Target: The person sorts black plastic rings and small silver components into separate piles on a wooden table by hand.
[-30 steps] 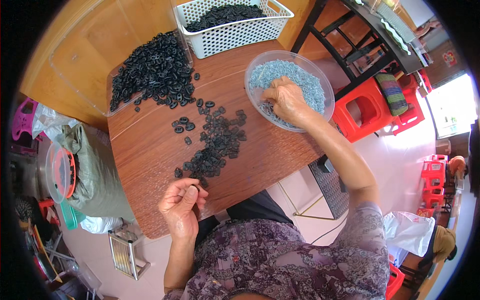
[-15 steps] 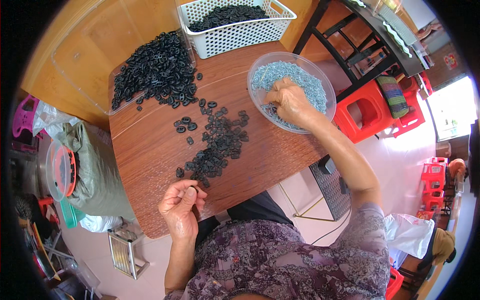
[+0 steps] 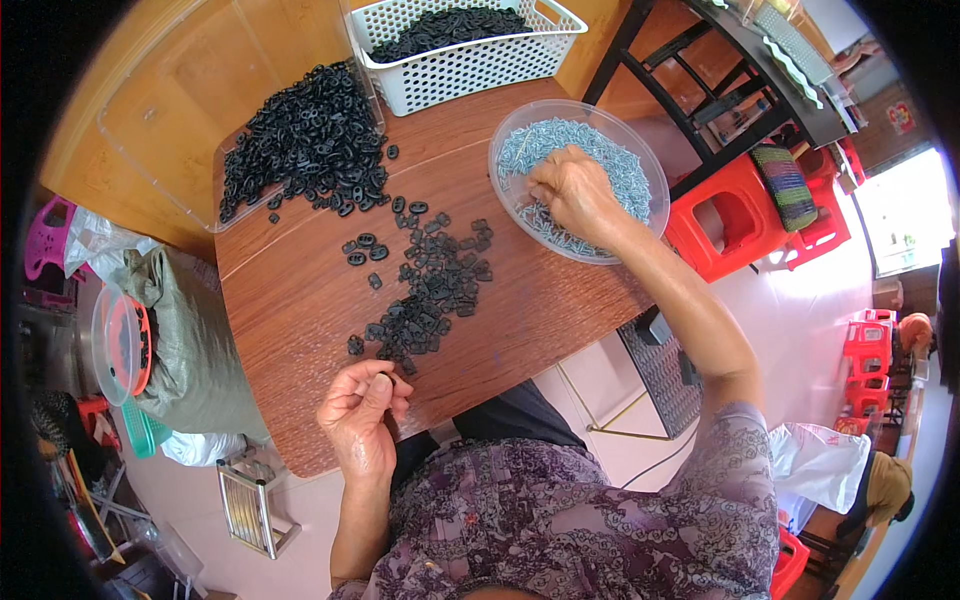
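Note:
My left hand (image 3: 362,408) is at the table's near edge, thumb and forefinger pinching a small black plastic piece (image 3: 389,376), mostly hidden by the fingers. Just beyond it a loose pile of small black squarish plastic pieces (image 3: 418,312) spreads over the wooden table (image 3: 310,300). My right hand (image 3: 577,195) is over a round clear bowl (image 3: 655,214) of silvery-blue screws (image 3: 617,165). Its fingers are bent and pressed together; whatever they hold is hidden. Several black oval pieces with two holes (image 3: 366,240) lie left of the pile.
A large heap of black oval pieces (image 3: 305,135) spills from a clear tub (image 3: 160,165) at the far left. Behind it stands a white perforated basket (image 3: 470,75) of similar pieces. Red stools (image 3: 715,225) are right of the table; a green-grey sack (image 3: 190,340) is left.
My right hand has drawn back slightly from the screws, its fingers now closer together. My left hand stays in place, pinching the black piece. The view has shifted slightly.

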A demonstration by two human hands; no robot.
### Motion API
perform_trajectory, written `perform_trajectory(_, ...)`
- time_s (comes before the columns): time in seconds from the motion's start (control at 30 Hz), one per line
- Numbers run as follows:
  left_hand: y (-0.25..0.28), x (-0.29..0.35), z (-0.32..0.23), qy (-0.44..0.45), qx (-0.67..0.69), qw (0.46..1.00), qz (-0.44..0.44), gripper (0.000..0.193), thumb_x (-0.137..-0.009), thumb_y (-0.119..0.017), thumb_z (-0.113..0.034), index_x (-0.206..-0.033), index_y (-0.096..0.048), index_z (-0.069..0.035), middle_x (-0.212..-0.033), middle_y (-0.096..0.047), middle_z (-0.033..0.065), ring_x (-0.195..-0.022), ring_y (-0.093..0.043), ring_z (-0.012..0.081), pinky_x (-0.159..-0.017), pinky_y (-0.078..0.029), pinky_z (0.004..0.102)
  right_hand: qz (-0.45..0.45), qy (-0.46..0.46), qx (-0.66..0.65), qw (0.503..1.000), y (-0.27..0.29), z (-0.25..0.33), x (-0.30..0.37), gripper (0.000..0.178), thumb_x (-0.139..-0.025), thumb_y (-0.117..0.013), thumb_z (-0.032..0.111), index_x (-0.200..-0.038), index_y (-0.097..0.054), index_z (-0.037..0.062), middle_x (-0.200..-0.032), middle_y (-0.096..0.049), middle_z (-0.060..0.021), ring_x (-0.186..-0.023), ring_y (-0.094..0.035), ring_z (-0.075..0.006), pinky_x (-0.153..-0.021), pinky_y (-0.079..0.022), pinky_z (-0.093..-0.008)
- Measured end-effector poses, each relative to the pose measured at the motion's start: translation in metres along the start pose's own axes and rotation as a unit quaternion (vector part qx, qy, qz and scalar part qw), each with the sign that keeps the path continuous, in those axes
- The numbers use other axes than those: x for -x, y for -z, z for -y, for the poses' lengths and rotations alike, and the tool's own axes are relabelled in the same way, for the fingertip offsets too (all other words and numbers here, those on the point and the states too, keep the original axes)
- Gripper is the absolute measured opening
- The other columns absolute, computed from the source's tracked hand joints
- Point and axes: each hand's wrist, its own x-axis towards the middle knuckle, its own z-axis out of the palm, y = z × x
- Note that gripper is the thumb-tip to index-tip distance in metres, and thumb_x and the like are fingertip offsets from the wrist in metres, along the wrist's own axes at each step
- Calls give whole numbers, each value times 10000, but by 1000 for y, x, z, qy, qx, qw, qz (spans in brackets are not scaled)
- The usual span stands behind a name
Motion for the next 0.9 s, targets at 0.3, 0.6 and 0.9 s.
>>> perform_trajectory(0.3, 4, 0, 3, -1, 0, 1000, -8, 123, -865, -607, -43, -946, -602, 50, -735, -635, 133, -567, -550, 126, -524, -440, 208, 31, 7, -19, 999, -12, 0, -19, 111, -682, -691, 107, -761, -646, 44, -747, -603, -101, -784, -543, -302, -718, -451, -396)
perform_trajectory(0.6, 4, 1, 2, 5, -1, 1000, -16, 131, -861, -613, -47, -946, -603, 51, -736, -638, 129, -569, -556, 127, -523, -443, 211, 55, 10, -33, 998, -19, -1, -22, 103, -686, -687, 88, -755, -638, 30, -775, -612, -109, -818, -546, -294, -736, -453, -403)
perform_trajectory(0.9, 4, 2, 3, 7, 8, 1000, -10, 142, -860, -622, -65, -943, -603, 50, -736, -638, 127, -570, -556, 124, -513, -439, 208, 52, 14, -50, 997, -20, 0, -22, 72, -699, -674, 66, -713, -626, 14, -757, -618, -112, -792, -562, -292, -742, -463, -399)
